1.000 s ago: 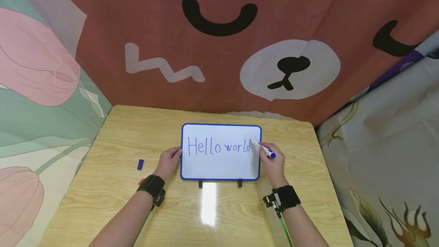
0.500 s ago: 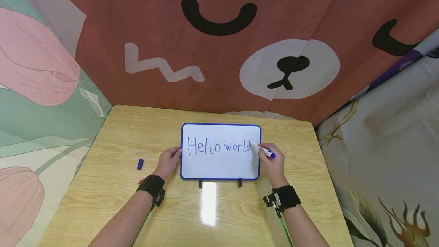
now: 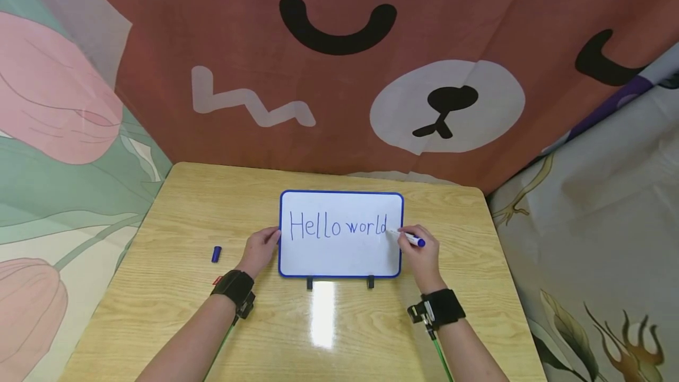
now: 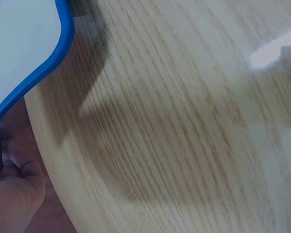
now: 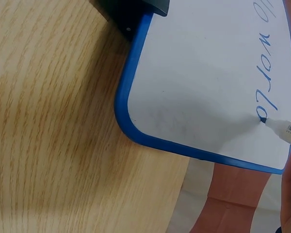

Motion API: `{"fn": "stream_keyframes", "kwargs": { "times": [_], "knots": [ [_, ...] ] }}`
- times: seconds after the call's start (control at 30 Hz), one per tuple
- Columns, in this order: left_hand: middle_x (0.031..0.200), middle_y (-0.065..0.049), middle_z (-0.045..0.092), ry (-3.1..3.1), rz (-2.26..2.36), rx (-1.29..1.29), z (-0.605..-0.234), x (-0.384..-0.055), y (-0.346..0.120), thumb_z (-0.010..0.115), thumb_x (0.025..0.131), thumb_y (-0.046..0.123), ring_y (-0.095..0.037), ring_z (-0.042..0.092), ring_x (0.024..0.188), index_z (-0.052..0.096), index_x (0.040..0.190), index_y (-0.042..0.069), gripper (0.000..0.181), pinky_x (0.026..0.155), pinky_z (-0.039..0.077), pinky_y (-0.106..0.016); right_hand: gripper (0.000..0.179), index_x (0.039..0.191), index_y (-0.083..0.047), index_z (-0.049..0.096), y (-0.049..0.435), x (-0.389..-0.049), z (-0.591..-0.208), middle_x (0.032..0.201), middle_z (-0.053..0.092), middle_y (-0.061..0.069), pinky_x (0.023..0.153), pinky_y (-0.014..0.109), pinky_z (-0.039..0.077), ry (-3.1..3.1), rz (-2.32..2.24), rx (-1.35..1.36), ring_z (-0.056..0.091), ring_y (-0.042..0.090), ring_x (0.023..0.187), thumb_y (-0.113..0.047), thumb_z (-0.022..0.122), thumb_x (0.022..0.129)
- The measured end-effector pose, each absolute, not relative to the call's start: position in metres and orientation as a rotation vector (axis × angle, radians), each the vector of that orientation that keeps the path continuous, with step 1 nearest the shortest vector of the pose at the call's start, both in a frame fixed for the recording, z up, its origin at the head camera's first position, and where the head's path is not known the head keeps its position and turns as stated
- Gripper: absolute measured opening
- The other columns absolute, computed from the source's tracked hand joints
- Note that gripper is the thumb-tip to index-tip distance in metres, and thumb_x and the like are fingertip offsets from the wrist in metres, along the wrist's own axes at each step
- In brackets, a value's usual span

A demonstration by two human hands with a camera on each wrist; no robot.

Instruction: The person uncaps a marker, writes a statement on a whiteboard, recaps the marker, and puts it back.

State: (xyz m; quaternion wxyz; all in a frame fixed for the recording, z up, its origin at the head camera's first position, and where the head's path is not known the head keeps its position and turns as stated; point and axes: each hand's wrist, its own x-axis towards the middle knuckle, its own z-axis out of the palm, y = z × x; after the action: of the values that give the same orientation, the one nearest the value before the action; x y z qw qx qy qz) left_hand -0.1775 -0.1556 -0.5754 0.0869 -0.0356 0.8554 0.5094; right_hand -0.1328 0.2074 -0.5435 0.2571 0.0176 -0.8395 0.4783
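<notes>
A small whiteboard (image 3: 339, 261) with a blue frame stands propped on the table, "Hello world" written across it in blue. My right hand (image 3: 421, 255) pinches a white marker (image 3: 408, 238) with a blue end. Its blue tip meets the board at the lower part of the "d", as the right wrist view shows of the marker (image 5: 283, 130). At the opposite side, my left hand (image 3: 260, 250) grips the board's left edge. In the left wrist view, the fingers of the left hand (image 4: 14, 189) curl close to the blue frame, partly behind it.
A blue marker cap (image 3: 216, 254) lies on the wooden table (image 3: 175, 311), left of the left hand. Two dark feet (image 3: 370, 282) support the board at its lower edge. Patterned cloth (image 3: 339, 152) hangs behind the table and at both sides.
My right hand has brought the marker tip down along the stem of the "d", from its top to its lower part. The left hand and the board stay in place.
</notes>
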Motion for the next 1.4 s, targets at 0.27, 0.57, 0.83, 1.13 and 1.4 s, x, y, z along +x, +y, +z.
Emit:
{"fn": "stream_keyframes", "kwargs": {
  "times": [0.27, 0.57, 0.83, 1.13, 1.4],
  "knots": [
    [0.125, -0.019, 0.060, 2.541, 1.514, -0.115, -0.577, -0.178, -0.157, 0.044, 0.102, 0.023, -0.030, 0.060, 0.113, 0.055, 0.128, -0.002, 0.038, 0.094, 0.051, -0.042, 0.009, 0.083, -0.008, 0.072, 0.209, -0.132, -0.549, 0.077, 0.065, 0.002, 0.054, 0.014, 0.049, -2.290, 1.318, 0.043, 0.055, 0.012, 0.068, 0.000, 0.067, 0.081],
    [0.123, -0.019, 0.061, 2.550, 1.503, -0.104, -0.579, -0.178, -0.157, 0.044, 0.101, 0.024, -0.029, 0.061, 0.110, 0.055, 0.128, -0.002, 0.038, 0.093, 0.051, -0.042, 0.008, 0.082, -0.002, 0.070, 0.205, -0.126, -0.539, 0.073, 0.062, 0.006, 0.051, 0.014, 0.045, -2.283, 1.320, 0.013, 0.052, 0.008, 0.063, 0.004, 0.065, 0.080],
    [0.125, -0.018, 0.061, 2.541, 1.516, -0.103, -0.578, -0.178, -0.157, 0.044, 0.101, 0.025, -0.028, 0.060, 0.112, 0.056, 0.128, -0.001, 0.039, 0.094, 0.051, -0.042, 0.005, 0.086, 0.007, 0.067, 0.196, -0.115, -0.515, 0.072, 0.060, 0.010, 0.051, 0.014, 0.045, -2.314, 1.341, -0.045, 0.051, 0.007, 0.061, 0.005, 0.063, 0.083],
    [0.125, -0.018, 0.061, 2.549, 1.516, -0.093, -0.578, -0.178, -0.156, 0.045, 0.101, 0.024, -0.029, 0.060, 0.112, 0.056, 0.128, -0.001, 0.038, 0.094, 0.051, -0.042, 0.006, 0.085, 0.008, 0.067, 0.198, -0.114, -0.514, 0.072, 0.060, 0.013, 0.050, 0.015, 0.047, -2.268, 1.389, -0.027, 0.053, 0.004, 0.058, 0.005, 0.061, 0.085],
    [0.124, -0.020, 0.061, 2.566, 1.511, -0.088, -0.578, -0.179, -0.157, 0.045, 0.101, 0.024, -0.030, 0.060, 0.113, 0.056, 0.127, -0.002, 0.039, 0.094, 0.051, -0.043, 0.011, 0.090, 0.014, 0.065, 0.209, -0.115, -0.515, 0.076, 0.059, 0.026, 0.049, 0.018, 0.051, -2.105, 1.476, 0.054, 0.056, 0.004, 0.056, 0.007, 0.057, 0.087]
  ]
}}
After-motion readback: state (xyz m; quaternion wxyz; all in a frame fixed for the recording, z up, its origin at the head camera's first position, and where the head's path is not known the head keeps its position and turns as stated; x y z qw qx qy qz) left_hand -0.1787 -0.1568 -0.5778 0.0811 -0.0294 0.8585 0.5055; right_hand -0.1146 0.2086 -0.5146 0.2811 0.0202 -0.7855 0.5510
